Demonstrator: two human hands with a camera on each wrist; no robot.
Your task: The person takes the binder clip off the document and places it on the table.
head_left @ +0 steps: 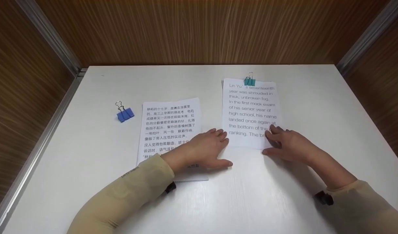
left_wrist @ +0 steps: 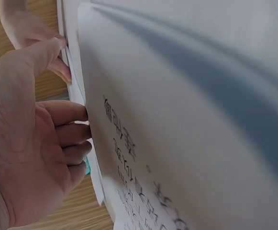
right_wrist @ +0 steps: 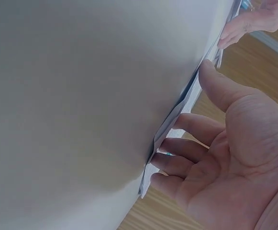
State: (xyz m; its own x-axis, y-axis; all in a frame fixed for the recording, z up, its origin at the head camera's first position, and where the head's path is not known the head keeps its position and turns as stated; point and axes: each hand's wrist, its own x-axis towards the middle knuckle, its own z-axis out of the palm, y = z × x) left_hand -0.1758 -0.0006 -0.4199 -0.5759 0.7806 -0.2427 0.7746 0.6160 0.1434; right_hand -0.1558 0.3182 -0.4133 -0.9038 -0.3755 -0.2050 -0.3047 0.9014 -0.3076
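Observation:
A stack of sheets printed in English lies on the table, with a green binder clip on its top edge. My right hand is at its lower right corner, fingers slightly bent; in the right wrist view the fingertips meet the paper's side edge. Over the right part of a stack printed in Chinese extends my left hand, its fingertips near the English stack's lower left edge. Neither hand visibly grips anything. Part of the Chinese text is hidden under the left hand and sleeve.
A blue binder clip with its wire handles up lies left of the Chinese stack. The white table is bordered by wood-grain panels at the back and sides.

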